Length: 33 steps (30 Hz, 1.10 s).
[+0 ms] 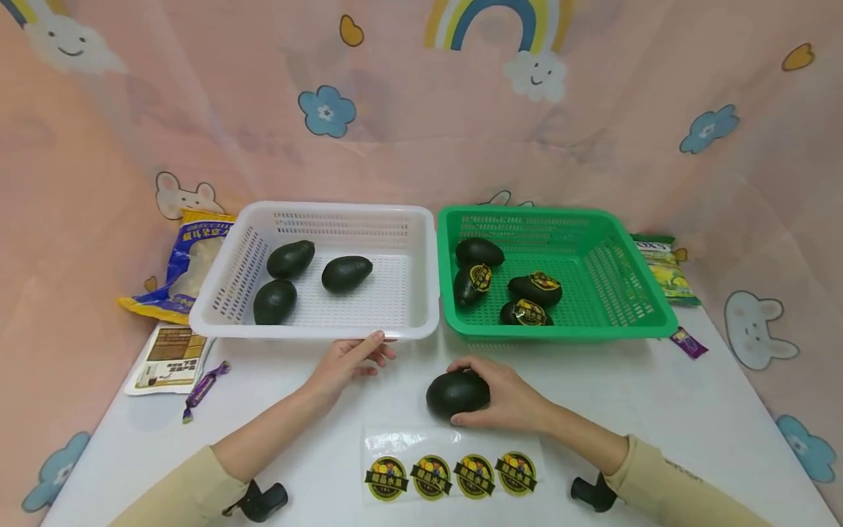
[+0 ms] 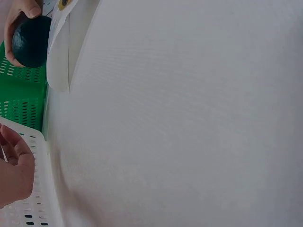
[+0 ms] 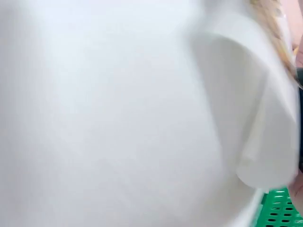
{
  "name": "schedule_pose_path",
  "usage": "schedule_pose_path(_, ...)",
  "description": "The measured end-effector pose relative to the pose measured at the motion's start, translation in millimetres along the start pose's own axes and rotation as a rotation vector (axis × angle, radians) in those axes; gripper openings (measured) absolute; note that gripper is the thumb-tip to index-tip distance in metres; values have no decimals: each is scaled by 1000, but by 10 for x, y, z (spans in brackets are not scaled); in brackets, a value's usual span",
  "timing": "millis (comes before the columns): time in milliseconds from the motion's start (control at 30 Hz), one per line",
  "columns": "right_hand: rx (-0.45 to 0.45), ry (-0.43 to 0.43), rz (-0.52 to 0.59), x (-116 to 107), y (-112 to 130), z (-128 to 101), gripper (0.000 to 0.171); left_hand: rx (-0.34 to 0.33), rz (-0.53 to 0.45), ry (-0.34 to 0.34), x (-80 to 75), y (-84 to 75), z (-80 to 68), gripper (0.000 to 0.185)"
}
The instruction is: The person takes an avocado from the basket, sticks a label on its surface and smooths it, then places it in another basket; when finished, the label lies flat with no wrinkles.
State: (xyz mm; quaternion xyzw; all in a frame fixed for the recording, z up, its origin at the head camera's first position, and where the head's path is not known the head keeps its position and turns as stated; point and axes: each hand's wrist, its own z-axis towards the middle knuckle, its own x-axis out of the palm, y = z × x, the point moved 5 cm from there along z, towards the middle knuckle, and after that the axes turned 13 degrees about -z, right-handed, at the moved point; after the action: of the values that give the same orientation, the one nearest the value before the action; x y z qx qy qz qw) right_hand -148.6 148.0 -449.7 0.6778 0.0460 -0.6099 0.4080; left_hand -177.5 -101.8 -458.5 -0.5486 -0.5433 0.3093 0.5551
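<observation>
Two hands on a white table, one holding a dark avocado.

Far left of the left hand (image 1: 347,364) lie a blue and yellow snack bag (image 1: 187,263) and a purple wrapped candy (image 1: 204,388). That hand's relaxed fingers touch the front rim of the white plastic basket (image 1: 316,331), which holds three plain avocados. The right hand (image 1: 503,399) curls round a smooth dark green avocado (image 1: 456,393) on the table, just in front of the green plastic basket (image 1: 560,326). The avocado's long side runs left to right. Near the wrists lies a clear sheet of round yellow stickers (image 1: 451,474). The left wrist view shows the avocado from its end; the right wrist view is blurry.
</observation>
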Motion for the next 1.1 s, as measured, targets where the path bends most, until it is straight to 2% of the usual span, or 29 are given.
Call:
schedule_pose_path(100,25,-31,1,45,-45,-12,65,-3,-1,1,-14,1,9,50)
schedule_pose_path(200,9,-22,-41,39,-54,4,69,-2,13,26,-3,15,1,50)
schedule_pose_path(267,-1,-9,-70,22,-53,20,73,13,64,81,37,32,-46,47)
schedule_pose_path(333,-7,1,-93,5,-54,34,75,51,176,164,116,51,-129,41)
schedule_pose_path(500,5,-2,-112,-38,-89,47,79,276,600,413,481,124,-435,34)
schedule_pose_path(600,16,-11,-124,-52,-115,53,79,464,848,554,767,193,-609,40)
schedule_pose_path(733,13,-20,-121,-53,-126,75,75,702,1084,668,1125,290,-748,49)
schedule_pose_path(800,7,-20,-107,-49,-117,80,73,765,1161,705,1270,342,-777,53)
schedule_pose_path(900,-1,14,-88,-25,-87,70,70,788,1227,789,1440,419,-807,56)
schedule_pose_path(1000,-8,62,-81,10,-60,48,70,761,1233,870,1537,484,-832,56)
schedule_pose_path(1100,5,79,-93,13,-52,29,72,733,1238,895,1585,530,-835,57)
